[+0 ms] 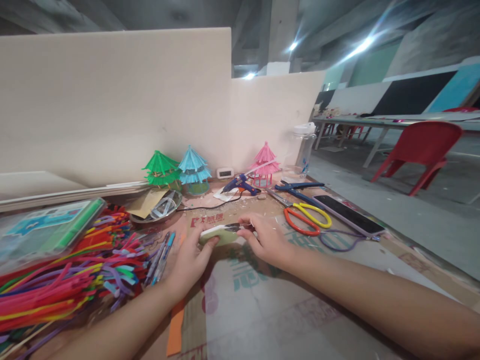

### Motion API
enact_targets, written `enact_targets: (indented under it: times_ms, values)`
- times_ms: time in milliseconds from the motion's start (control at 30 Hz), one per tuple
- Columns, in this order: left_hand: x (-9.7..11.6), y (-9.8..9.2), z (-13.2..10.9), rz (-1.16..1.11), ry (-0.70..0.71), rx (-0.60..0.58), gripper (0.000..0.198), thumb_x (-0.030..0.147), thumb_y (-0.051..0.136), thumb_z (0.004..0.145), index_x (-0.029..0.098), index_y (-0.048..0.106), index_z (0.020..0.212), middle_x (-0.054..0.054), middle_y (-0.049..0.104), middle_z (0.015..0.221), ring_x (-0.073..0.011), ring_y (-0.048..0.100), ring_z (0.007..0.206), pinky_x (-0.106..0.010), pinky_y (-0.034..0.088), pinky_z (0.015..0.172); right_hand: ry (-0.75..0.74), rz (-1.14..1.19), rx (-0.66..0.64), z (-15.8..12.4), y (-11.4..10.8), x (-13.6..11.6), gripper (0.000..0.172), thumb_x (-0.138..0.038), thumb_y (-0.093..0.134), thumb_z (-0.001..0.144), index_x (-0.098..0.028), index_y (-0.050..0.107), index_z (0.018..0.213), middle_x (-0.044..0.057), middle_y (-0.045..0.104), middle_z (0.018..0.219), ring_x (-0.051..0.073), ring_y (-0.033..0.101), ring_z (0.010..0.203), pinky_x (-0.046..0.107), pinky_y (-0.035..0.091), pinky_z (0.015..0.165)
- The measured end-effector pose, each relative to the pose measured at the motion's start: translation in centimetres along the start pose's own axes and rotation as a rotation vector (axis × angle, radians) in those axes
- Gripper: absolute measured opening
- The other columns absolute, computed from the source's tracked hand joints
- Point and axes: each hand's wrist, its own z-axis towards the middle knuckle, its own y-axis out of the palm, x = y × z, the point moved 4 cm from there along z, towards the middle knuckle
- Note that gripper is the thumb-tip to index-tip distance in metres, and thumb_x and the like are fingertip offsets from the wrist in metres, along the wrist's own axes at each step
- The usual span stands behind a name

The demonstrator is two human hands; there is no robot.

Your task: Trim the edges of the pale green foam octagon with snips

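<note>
From my remote seat, reading left to right: a clear plastic case [48, 225] lies at the far left of the bench [262, 310], with a heap of coloured pipe cleaners [67, 280] in front of it and a few pens [162, 255] at the heap's right edge. Behind these are a metal dish [157, 209] and two paper pagodas, one green [162, 170] and one blue [193, 170].

The left hand [191, 257] comes next. Its grip is narrow, thumb and fingertips pinching the left end of a pale green piece [219, 234]. The piece sits low over the cardboard sheet, mid-bench, between the two hands. The right hand [267, 240] has its fingers curled close on the piece's right end, so both grips hold the same thing.

As I judge it, this hold works best with both wrists down on the bench, the piece level, and the pinch kept on its ends so the middle stays in view. Fingertips should stay clear of the thin dark part.

The piece is a flat, rounded oblong, pale yellow-green and matt. A slim dark strip runs along its top toward the right hand. I cannot tell whether that is a blade or a separate tool.

Further right are a blue glue gun [240, 185], a pink pagoda [264, 162], orange-and-yellow scissors [305, 220] and a phone [348, 214] face up. A red chair [420, 150] stands well apart on the floor.
</note>
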Motion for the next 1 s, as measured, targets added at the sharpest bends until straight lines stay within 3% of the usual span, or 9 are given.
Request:
enact_targets:
  times_ms: [300, 733, 1000]
  values:
    - [1.3, 0.0, 0.1, -0.029, 0.034, -0.009, 0.014, 0.031, 0.048, 0.08, 0.019, 0.056, 0.083, -0.001, 0.062, 0.078, -0.0176, 0.057, 0.076, -0.027, 0.044, 0.067, -0.006, -0.026, 0.012, 0.3, -0.1, -0.2, 0.018, -0.027, 0.043, 0.09, -0.016, 0.057, 0.095, 0.008, 0.067, 0.083, 0.019, 0.061, 0.075, 0.03, 0.047, 0.068]
    - [-0.1, 0.2, 0.3, -0.085, -0.037, 0.0, 0.022, 0.036, 0.05, 0.081, 0.018, 0.056, 0.093, -0.004, 0.064, 0.088, -0.0195, 0.059, 0.082, -0.03, 0.045, 0.072, 0.074, 0.021, 0.0, 0.0, 0.3, 0.6, 0.016, -0.026, 0.047, 0.087, -0.017, 0.055, 0.098, 0.008, 0.067, 0.087, 0.02, 0.061, 0.075, 0.032, 0.048, 0.069]
    - [1.9, -0.3, 0.1, 0.031, 0.05, -0.014, 0.013, 0.028, 0.049, 0.079, 0.019, 0.058, 0.084, -0.003, 0.066, 0.083, -0.0192, 0.059, 0.08, -0.029, 0.046, 0.072, 0.002, 0.011, 0.008, 0.1, 0.0, -0.6, 0.017, -0.027, 0.045, 0.089, -0.016, 0.056, 0.097, 0.009, 0.067, 0.087, 0.02, 0.062, 0.078, 0.032, 0.048, 0.071]
